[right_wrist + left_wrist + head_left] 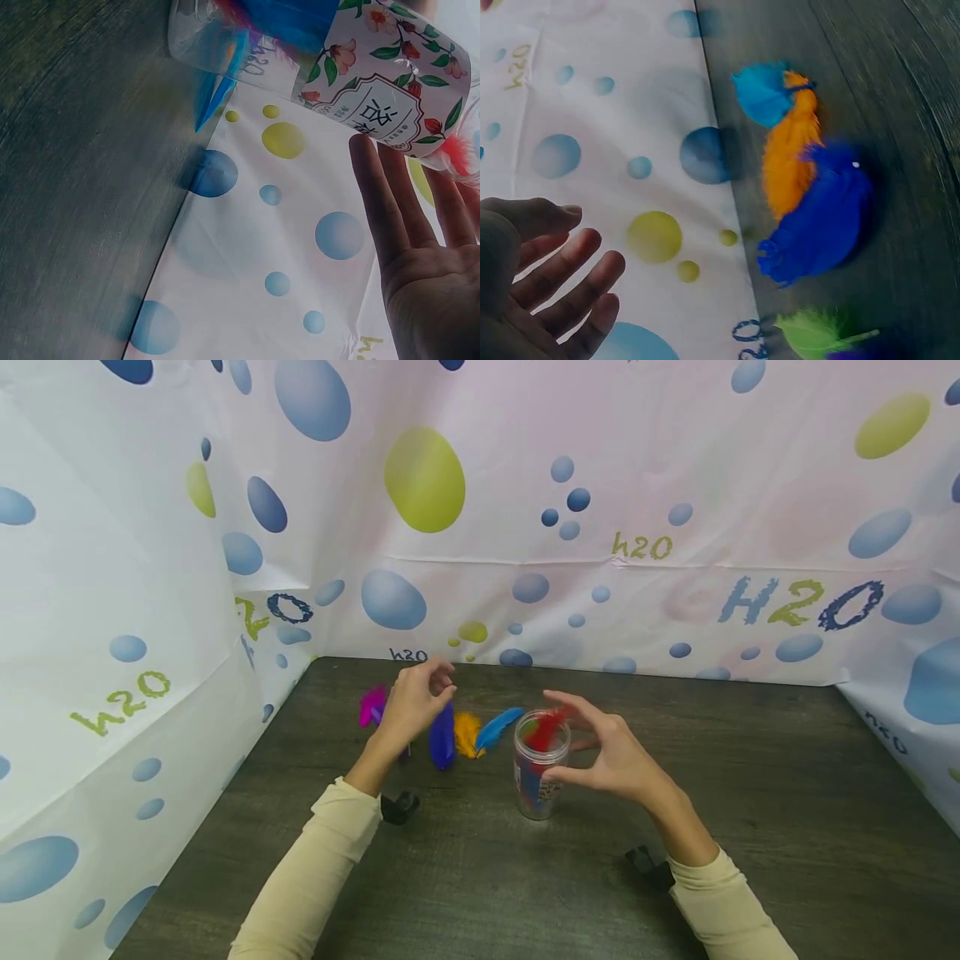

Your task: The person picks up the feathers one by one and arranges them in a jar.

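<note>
A clear jar [531,802] with a flowered label [405,67] stands upright on the table, with feathers inside. A red feather [546,732] sticks up at its mouth. Beside the jar is my right hand [611,752], thumb and fingers spread around its near side; the right wrist view shows those fingers straight along the label. My left hand [416,697] hovers over the feathers on the left, fingers loosely bent, nothing in them. From the jar leftward lie a light blue feather [498,728], an orange feather [468,733] and a dark blue feather [442,742].
Further left are a magenta feather [371,702] and, in the left wrist view, a green feather [810,334]. A white sheet with blue and green spots [480,593] rises behind the dark wooden table [750,777] and along its sides.
</note>
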Tool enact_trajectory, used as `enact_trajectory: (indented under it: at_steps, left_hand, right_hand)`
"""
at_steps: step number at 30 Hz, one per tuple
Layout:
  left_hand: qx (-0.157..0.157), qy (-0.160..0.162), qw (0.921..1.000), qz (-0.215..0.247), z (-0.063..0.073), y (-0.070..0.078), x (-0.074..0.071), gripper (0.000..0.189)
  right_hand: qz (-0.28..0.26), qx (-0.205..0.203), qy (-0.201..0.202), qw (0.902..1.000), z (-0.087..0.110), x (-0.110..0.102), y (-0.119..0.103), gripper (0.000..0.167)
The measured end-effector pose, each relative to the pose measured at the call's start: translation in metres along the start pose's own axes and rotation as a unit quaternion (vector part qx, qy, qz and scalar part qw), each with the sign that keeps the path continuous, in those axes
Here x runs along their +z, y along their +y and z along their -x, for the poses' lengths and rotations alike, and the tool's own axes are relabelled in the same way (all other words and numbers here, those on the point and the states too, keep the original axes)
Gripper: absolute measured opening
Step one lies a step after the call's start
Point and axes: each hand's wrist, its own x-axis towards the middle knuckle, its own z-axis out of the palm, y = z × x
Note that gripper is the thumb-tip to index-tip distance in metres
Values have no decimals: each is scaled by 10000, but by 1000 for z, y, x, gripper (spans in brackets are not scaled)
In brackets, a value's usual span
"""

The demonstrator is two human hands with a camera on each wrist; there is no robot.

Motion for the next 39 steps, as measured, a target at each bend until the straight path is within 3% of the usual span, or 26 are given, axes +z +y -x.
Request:
enact_trajectory:
  at_steps: [9, 24, 39]
  left_hand:
    - [-504, -480, 9962, -521, -4, -21, 12, 26]
    - [-1038, -1143, 9852, -747, -13, -46, 21, 38]
    - [-1280, -1783, 9718, -856, -24, -52, 26, 48]
  right_hand:
    - [-50, 52, -31, 10000, 0, 0, 0, 93]
    - [-31, -5, -54, 10000, -1, -1, 1, 93]
    - [-20, -67, -31, 10000, -1, -3, 2, 93]
